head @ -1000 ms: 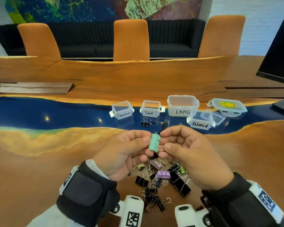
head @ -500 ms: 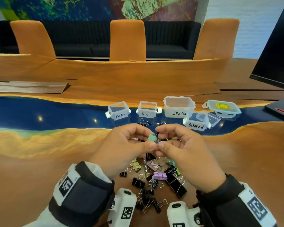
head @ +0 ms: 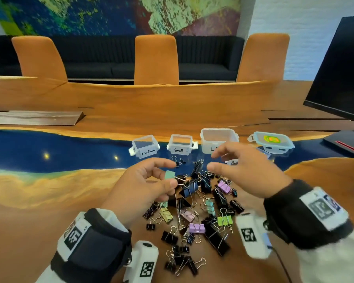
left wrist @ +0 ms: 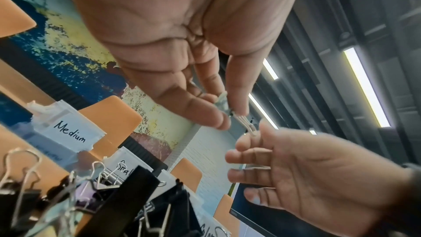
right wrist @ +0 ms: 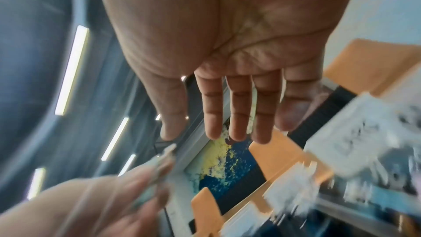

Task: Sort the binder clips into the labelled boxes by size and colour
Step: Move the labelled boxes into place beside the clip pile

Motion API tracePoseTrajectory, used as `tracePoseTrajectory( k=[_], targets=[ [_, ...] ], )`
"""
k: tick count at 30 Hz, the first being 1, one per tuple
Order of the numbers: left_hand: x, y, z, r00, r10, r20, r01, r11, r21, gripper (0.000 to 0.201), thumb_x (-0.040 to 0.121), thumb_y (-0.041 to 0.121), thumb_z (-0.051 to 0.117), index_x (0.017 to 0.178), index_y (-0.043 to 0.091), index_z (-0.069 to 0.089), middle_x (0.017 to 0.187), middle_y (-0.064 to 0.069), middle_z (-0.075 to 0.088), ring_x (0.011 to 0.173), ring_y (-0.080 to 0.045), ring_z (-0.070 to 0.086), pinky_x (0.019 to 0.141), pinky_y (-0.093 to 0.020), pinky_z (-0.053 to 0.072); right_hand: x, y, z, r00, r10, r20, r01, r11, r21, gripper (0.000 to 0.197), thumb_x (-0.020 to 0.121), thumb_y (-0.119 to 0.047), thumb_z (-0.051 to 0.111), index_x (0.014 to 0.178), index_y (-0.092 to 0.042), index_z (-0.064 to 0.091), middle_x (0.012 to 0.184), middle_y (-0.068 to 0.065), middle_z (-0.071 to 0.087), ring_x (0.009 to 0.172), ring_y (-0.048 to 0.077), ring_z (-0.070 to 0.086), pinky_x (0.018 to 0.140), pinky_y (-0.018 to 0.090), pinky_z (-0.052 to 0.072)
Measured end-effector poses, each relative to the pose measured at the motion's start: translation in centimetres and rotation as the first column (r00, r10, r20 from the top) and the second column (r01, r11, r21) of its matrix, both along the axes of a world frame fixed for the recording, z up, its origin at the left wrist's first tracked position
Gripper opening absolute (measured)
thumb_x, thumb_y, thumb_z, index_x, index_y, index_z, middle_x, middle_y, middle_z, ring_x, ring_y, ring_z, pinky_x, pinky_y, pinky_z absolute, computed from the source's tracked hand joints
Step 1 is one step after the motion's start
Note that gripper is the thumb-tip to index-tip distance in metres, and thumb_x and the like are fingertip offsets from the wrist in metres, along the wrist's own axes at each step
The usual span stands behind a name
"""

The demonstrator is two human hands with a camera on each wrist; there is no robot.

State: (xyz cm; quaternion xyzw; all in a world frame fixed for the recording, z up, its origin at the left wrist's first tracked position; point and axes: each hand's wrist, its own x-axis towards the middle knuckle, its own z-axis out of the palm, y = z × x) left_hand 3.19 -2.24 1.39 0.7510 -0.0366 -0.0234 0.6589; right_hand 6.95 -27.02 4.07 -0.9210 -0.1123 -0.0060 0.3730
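pinching a mint-green binder clip (head: 169, 175) between thumb and fingers of the left hand (head: 140, 187), above the clip pile (head: 194, 215) on the bench (head: 29, 211); spreading the right hand (head: 246, 170) wide and empty at 3 o'clock, in front of the large box (head: 219, 139).

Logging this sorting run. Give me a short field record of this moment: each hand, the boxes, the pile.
left hand: pinches mint-green binder clip
right hand: fingers spread, holds nothing
Medium box: open, looks empty
Small box: open, looks empty
large box: open, label partly behind right hand
Colored box: hidden by right hand
lidded box: far right, closed
clip pile: mixed black and coloured, unsorted on table
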Motion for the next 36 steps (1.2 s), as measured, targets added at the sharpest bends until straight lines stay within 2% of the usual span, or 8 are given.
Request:
tracePoseTrajectory(
  k=[5,9,14,17,21,26,32,36],
  targets=[
    [0.4,0.7,-0.1,0.996,0.061,-0.063,-0.066,0.994,-0.084,0.026,0.083,0.002,0.076,0.105,0.014,0.069,0.076,-0.008,0.071,0.081,-0.027,0.075,0.068,-0.032,0.061,8.9,-6.4,-0.6,0.969,-0.244,0.026,0.233,0.881,-0.411,0.054,0.074,-0.037,0.085,0.118,-0.026,0.057,0.128,-0.001,0.055,0.11,0.022,0.056,0.092,0.038,0.048],
    [0.3,0.7,0.0,0.995,0.057,-0.083,-0.062,0.996,-0.07,0.028,0.083,0.003,0.077,0.109,0.012,0.07,0.083,-0.011,0.074,0.079,-0.023,0.074,0.069,-0.03,0.062,10.7,-7.9,-3.2,0.951,-0.284,-0.123,0.169,0.81,-0.562,0.047,0.07,-0.033,0.088,0.104,-0.023,0.058,0.106,0.001,0.063,0.087,0.018,0.059,0.067,0.028,0.046],
    [0.6,0.8,0.8,0.994,0.082,-0.071,-0.084,0.996,-0.033,0.04,0.076,0.001,0.083,0.111,0.014,0.071,0.101,-0.015,0.072,0.083,-0.021,0.075,0.073,-0.032,0.062,9.7,-7.7,-3.0,0.97,-0.243,-0.011,0.209,0.854,-0.477,0.036,0.072,-0.028,0.086,0.088,-0.023,0.055,0.095,0.002,0.064,0.075,0.015,0.058,0.06,0.029,0.044],
    [0.6,0.4,1.7,0.997,0.069,-0.032,-0.069,0.997,-0.025,0.036,0.078,0.002,0.082,0.109,0.018,0.073,0.102,-0.012,0.072,0.084,-0.022,0.075,0.072,-0.033,0.063,7.1,-6.4,-0.9,0.987,-0.143,0.074,0.161,0.895,-0.417,0.05,0.07,-0.03,0.086,0.098,-0.029,0.044,0.098,-0.005,0.06,0.082,0.017,0.059,0.072,0.036,0.053],
    [0.5,-1.3,2.8,0.997,0.01,0.073,-0.013,0.999,0.045,0.033,0.077,0.015,0.085,0.104,0.031,0.075,0.099,0.001,0.074,0.092,-0.019,0.073,0.078,-0.028,0.061,2.1,-3.5,1.8,0.994,0.051,0.097,-0.02,0.955,-0.296,0.077,0.069,-0.031,0.088,0.128,-0.033,0.038,0.112,-0.016,0.052,0.099,0.008,0.06,0.084,0.028,0.056],
    [1.0,-3.2,3.1,0.983,-0.07,0.168,-0.004,0.913,0.409,0.035,0.069,0.049,0.085,0.1,0.055,0.069,0.118,0.02,0.057,0.11,0.006,0.054,0.094,-0.026,0.048,-1.3,-0.9,1.9,0.971,0.231,0.053,-0.216,0.955,-0.203,0.088,0.072,-0.034,0.086,0.143,-0.038,0.034,0.121,-0.018,0.053,0.109,0.0,0.057,0.094,0.022,0.053],
    [0.5,-3.1,2.6,0.994,-0.088,0.069,0.047,0.89,0.454,0.053,0.07,0.051,0.085,0.118,0.054,0.062,0.124,0.022,0.045,0.113,0.007,0.047,0.091,-0.021,0.042,-1.1,-1.2,0.9,0.972,0.233,-0.01,-0.227,0.937,-0.266,0.082,0.076,-0.031,0.078,0.147,-0.037,0.036,0.13,-0.015,0.044,0.118,0.003,0.049,0.1,0.023,0.047],
    [0.3,-1.9,2.2,0.998,-0.024,0.056,-0.003,0.898,0.441,0.038,0.077,0.053,0.079,0.112,0.051,0.064,0.122,0.026,0.044,0.114,-0.004,0.056,0.097,-0.028,0.042,1.6,-3.3,0.5,0.987,0.137,-0.083,-0.157,0.929,-0.336,0.078,0.072,-0.024,0.079,0.141,-0.033,0.044,0.128,-0.01,0.045,0.115,0.011,0.051,0.096,0.026,0.049]
  ],
)
